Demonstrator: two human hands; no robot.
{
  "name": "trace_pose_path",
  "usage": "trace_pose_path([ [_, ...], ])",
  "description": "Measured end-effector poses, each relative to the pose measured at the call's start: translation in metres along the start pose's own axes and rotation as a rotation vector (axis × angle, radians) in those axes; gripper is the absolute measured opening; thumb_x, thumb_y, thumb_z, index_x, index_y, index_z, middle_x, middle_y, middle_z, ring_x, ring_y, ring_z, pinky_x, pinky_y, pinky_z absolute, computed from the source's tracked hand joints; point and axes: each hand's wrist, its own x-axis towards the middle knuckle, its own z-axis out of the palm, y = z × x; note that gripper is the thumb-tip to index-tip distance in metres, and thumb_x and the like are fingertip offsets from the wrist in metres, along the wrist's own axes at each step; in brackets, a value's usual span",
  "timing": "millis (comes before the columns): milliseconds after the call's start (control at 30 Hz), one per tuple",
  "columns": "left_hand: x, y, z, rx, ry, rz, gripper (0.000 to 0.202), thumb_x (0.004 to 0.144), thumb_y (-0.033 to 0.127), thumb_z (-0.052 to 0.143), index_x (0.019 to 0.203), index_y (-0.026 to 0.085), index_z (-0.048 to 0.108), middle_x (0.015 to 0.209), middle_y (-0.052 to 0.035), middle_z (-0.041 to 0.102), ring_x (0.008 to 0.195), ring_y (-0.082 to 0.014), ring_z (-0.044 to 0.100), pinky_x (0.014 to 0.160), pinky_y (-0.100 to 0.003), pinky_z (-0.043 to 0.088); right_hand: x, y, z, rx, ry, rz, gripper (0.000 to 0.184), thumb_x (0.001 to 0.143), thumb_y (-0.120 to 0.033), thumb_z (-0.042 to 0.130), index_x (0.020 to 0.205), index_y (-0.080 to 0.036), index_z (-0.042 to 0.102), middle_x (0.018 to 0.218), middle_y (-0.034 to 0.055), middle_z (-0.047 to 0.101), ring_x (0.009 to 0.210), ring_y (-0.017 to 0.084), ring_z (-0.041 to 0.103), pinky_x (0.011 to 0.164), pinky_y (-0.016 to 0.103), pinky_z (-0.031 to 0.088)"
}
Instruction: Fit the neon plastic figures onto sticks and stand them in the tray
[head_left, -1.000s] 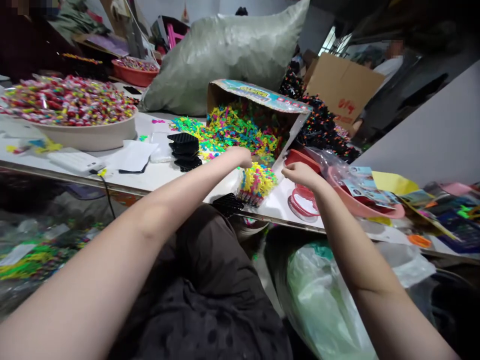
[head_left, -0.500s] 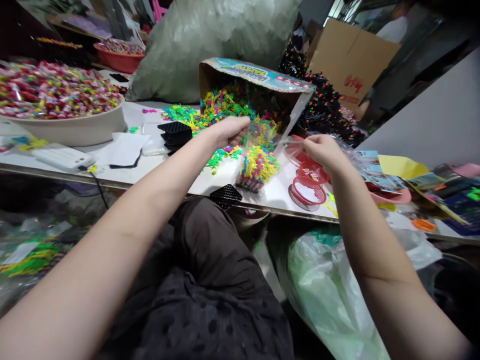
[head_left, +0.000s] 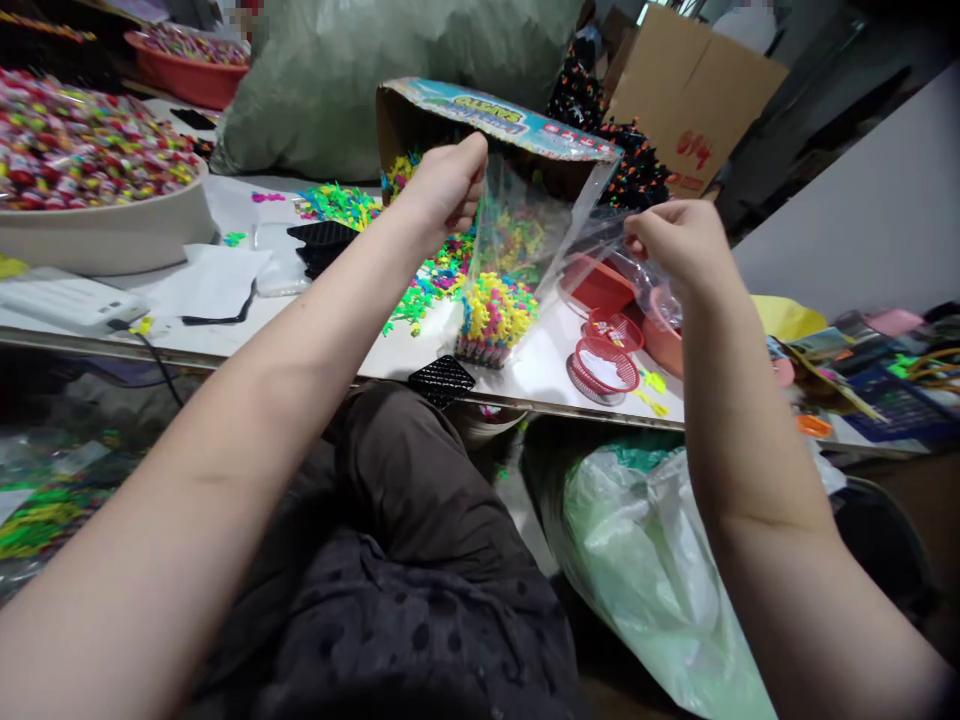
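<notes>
A clear plastic bag (head_left: 491, 235) is stretched between my two closed hands. My left hand (head_left: 456, 185) pinches its upper left edge, and my right hand (head_left: 671, 235) grips the film pulled out to the right. Low in the bag sits a block of small colourful plastic figures (head_left: 496, 310), mostly yellow with pink and blue, upright on a dark base near the table edge. Behind it a printed cardboard box (head_left: 495, 120) lies on its side, with loose figures (head_left: 341, 208) spilling out. A black ridged tray (head_left: 441, 380) lies at the table's front edge, just left of the bag.
Red mesh baskets (head_left: 604, 372) stand right of the bag. On the left are a cream tub (head_left: 97, 240) of wrapped pieces, a white power bank (head_left: 67, 300) with a cable, and stacked black trays (head_left: 322, 245). A greenish plastic sack (head_left: 652, 560) hangs below the table at right.
Both hands have risen and the bag is drawn up taller around the block of figures. My right hand has moved slightly right. The camera view has shifted a little.
</notes>
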Motion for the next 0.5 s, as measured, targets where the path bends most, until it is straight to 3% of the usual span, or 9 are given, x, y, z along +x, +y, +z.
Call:
trace_pose_path([
  [100, -0.002, 0.004, -0.002, 0.059, -0.073, 0.027, 0.055, 0.078, 0.029, -0.006, 0.088, -0.005, 0.036, 0.072, 0.0011, 0.019, 0.065, 0.0057, 0.022, 0.059, -0.027, 0.012, 0.003, 0.000, 0.003, 0.025, 0.010, -0.002, 0.028, 0.079, -0.021, 0.045, 0.075, 0.002, 0.060, 0.059, 0.0037, 0.052, 0.052, 0.002, 0.036, 0.055, 0.023, 0.030],
  [267, 0.002, -0.006, -0.004, -0.044, -0.073, 0.005, 0.021, 0.077, 0.029, 0.027, 0.067, 0.014, 0.036, 0.056, 0.0056, 0.014, 0.051, 0.0025, 0.017, 0.056, -0.019, 0.013, 0.002, 0.000, 0.008, 0.025, -0.003, -0.022, 0.024, 0.078, -0.021, 0.047, 0.071, -0.001, 0.059, 0.052, 0.0000, 0.047, 0.047, 0.002, 0.034, 0.050, 0.022, 0.027],
  [400, 0.006, -0.005, -0.008, -0.131, -0.069, -0.008, 0.018, 0.074, 0.021, 0.035, 0.058, 0.017, 0.029, 0.047, 0.0064, 0.015, 0.042, 0.0009, 0.015, 0.049, -0.020, 0.011, 0.009, 0.003, 0.006, 0.042, -0.022, -0.050, 0.024, 0.080, -0.024, 0.047, 0.070, -0.004, 0.057, 0.053, 0.0002, 0.048, 0.047, 0.003, 0.036, 0.050, 0.020, 0.028],
  [500, -0.004, -0.001, -0.012, -0.163, -0.030, -0.076, 0.020, 0.078, 0.025, 0.033, 0.060, 0.016, 0.036, 0.046, 0.0065, 0.019, 0.039, 0.0004, 0.019, 0.049, -0.017, 0.013, 0.017, 0.024, 0.009, 0.074, -0.160, -0.046, 0.046, 0.090, -0.036, 0.025, 0.077, -0.005, 0.057, 0.060, 0.0045, 0.053, 0.051, 0.005, 0.044, 0.055, 0.020, 0.035],
])
